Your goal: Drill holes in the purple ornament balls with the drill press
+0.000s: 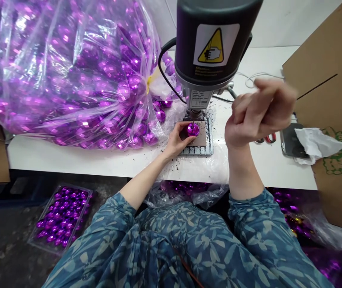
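My left hand (179, 140) pinches a shiny purple mirrored ball (193, 129) between thumb and fingers. It steadies the ball on a brown board (201, 138) that lies on the slotted metal base (208, 150) of a drill press (215, 44). The drill's lower end is right over the ball; whether the tip touches it, I cannot tell. To the right of the machine, my right hand (257, 112) is raised with curled fingers, partly smeared by motion. A dark lever (231, 93) runs from the machine into this hand, whose grip hides the lever's far end.
A big clear bag (69, 76) of purple balls fills the left, tied with a yellow tie. Below it stands a clear tray (61, 218) of balls. On the right are red-handled scissors (270, 138), a phone (292, 140), crumpled tissue (317, 144) and a cardboard box (333, 88). Dark shavings litter the tabletop.
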Tool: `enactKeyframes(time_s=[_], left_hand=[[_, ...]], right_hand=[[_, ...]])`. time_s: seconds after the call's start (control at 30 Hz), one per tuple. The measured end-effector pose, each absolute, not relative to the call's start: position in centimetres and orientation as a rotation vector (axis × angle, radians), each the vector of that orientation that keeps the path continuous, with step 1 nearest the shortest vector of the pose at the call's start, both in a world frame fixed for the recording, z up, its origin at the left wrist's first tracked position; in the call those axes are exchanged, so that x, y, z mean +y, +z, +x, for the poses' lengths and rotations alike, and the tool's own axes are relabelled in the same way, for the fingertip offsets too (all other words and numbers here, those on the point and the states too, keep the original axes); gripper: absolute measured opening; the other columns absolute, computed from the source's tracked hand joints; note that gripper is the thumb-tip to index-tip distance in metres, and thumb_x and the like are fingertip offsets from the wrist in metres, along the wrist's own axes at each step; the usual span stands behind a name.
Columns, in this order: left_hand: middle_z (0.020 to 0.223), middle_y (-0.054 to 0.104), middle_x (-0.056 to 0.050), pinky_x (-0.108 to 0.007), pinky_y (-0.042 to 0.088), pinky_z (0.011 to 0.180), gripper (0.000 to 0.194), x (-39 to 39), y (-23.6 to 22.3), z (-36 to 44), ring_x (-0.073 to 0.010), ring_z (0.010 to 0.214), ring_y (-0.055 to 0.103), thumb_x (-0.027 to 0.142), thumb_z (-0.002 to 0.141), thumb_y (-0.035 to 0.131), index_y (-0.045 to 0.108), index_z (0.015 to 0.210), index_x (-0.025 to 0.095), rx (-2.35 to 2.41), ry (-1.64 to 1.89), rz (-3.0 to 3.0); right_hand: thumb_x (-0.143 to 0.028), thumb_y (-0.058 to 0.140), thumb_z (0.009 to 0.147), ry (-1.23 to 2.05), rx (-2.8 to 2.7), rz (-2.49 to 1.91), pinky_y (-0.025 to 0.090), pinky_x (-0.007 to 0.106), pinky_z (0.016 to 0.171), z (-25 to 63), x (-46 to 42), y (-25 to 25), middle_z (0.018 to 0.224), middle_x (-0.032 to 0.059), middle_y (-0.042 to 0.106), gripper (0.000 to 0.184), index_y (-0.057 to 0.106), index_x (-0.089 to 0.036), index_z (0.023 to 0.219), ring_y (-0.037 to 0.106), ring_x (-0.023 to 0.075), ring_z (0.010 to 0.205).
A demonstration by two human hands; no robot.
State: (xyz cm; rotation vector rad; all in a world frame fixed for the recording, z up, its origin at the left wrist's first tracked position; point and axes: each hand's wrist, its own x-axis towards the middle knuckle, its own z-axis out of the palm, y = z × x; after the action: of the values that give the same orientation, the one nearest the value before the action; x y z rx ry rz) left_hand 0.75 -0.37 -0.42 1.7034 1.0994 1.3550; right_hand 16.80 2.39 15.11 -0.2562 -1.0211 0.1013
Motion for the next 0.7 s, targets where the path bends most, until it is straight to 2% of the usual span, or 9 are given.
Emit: enactKeyframes(time_s=[0.07, 0.17, 0.23, 0.33, 0.43, 0.5, 0.6, 0.67, 0.7], left_hand=[[0.134, 0.071, -0.012, -0.050, 0.058, 0.113, 0.054, -0.3, -0.3, 0.9, -0.0276, 0.128, 0.071, 0.043, 0.088, 0.086, 0.057, 0.130, 0.024, 1.136, 1.351, 1.699], [0.128, 0.072, -0.011, -0.047, 0.061, 0.107, 0.052, -1.3, 1.0, 0.7, -0.0265, 0.122, 0.073, 0.036, 0.085, 0.089, 0.058, 0.126, 0.023, 1.278, 1.351, 1.689], [0.123, 0.072, -0.011, -0.044, 0.064, 0.099, 0.050, -3.1, 2.8, 0.3, -0.0250, 0.113, 0.074, 0.036, 0.086, 0.089, 0.059, 0.123, 0.022, 1.348, 1.290, 1.720], [0.114, 0.075, -0.009, -0.038, 0.064, 0.084, 0.044, -7.4, 6.1, -0.9, -0.0221, 0.098, 0.075, 0.045, 0.089, 0.085, 0.063, 0.118, 0.020, 1.177, 0.893, 1.909], [0.104, 0.078, -0.009, -0.036, 0.062, 0.078, 0.048, -11.2, 8.5, -2.0, -0.0245, 0.091, 0.075, 0.056, 0.087, 0.085, 0.069, 0.113, 0.019, 0.891, 0.355, 2.121], [0.104, 0.079, -0.009, -0.036, 0.062, 0.080, 0.042, -11.8, 9.1, -2.6, -0.0250, 0.094, 0.077, 0.056, 0.093, 0.079, 0.072, 0.112, 0.019, 0.804, 0.246, 2.157], [0.118, 0.079, -0.011, -0.037, 0.062, 0.093, 0.023, -8.5, 9.0, -3.9, -0.0222, 0.108, 0.077, 0.036, 0.109, 0.058, 0.070, 0.120, 0.019, 1.018, 0.572, 2.146], [0.123, 0.077, -0.012, -0.041, 0.061, 0.101, 0.024, -4.3, 8.6, -4.9, -0.0221, 0.115, 0.074, 0.020, 0.110, 0.048, 0.068, 0.123, 0.019, 1.318, 0.820, 2.166], [0.124, 0.076, -0.013, -0.043, 0.060, 0.104, 0.025, -2.0, 8.4, -5.4, -0.0234, 0.116, 0.073, 0.015, 0.107, 0.048, 0.069, 0.121, 0.019, 1.454, 0.844, 2.192]], right_hand=[[-0.036, 0.062, 0.099, 0.159, -1.016, -0.295, 0.019, 0.014, 0.040, 16.7, 2.3, 18.0, 0.090, -0.0080, 0.074, 0.019, 0.074, -0.023, 0.094, 0.041, -0.0069, 0.043], [-0.046, 0.067, 0.087, 0.324, -1.094, -0.384, 0.030, 0.015, 0.046, 17.1, 2.8, 21.4, 0.079, -0.0067, 0.069, 0.029, 0.072, -0.018, 0.087, 0.042, -0.0054, 0.044], [-0.056, 0.070, 0.077, 0.407, -1.123, -0.445, 0.037, 0.015, 0.051, 17.4, 3.3, 22.5, 0.064, -0.0075, 0.056, 0.040, 0.071, -0.016, 0.082, 0.038, -0.0047, 0.043], [-0.064, 0.071, 0.068, 0.435, -1.097, -0.491, 0.051, 0.016, 0.061, 17.5, 3.7, 22.7, 0.055, -0.0071, 0.037, 0.047, 0.070, -0.017, 0.076, 0.044, -0.0020, 0.048], [-0.063, 0.074, 0.066, 0.439, -1.054, -0.469, 0.059, 0.018, 0.076, 17.3, 3.8, 22.4, 0.059, -0.0039, 0.041, 0.046, 0.070, -0.018, 0.075, 0.063, 0.0036, 0.070], [-0.062, 0.075, 0.067, 0.419, -1.043, -0.453, 0.059, 0.018, 0.075, 17.2, 3.8, 22.3, 0.059, -0.0038, 0.038, 0.043, 0.071, -0.019, 0.076, 0.063, 0.0039, 0.070], [-0.062, 0.072, 0.071, 0.391, -1.072, -0.468, 0.048, 0.017, 0.059, 17.2, 3.6, 22.3, 0.059, -0.0056, 0.035, 0.042, 0.071, -0.021, 0.077, 0.045, -0.0009, 0.051], [-0.063, 0.071, 0.071, 0.390, -1.085, -0.473, 0.038, 0.018, 0.052, 17.2, 3.5, 22.4, 0.059, -0.0059, 0.036, 0.042, 0.070, -0.021, 0.076, 0.037, -0.0022, 0.045], [-0.063, 0.071, 0.071, 0.392, -1.081, -0.471, 0.034, 0.019, 0.051, 17.1, 3.5, 22.4, 0.059, -0.0058, 0.035, 0.042, 0.069, -0.021, 0.075, 0.036, -0.0020, 0.044]])
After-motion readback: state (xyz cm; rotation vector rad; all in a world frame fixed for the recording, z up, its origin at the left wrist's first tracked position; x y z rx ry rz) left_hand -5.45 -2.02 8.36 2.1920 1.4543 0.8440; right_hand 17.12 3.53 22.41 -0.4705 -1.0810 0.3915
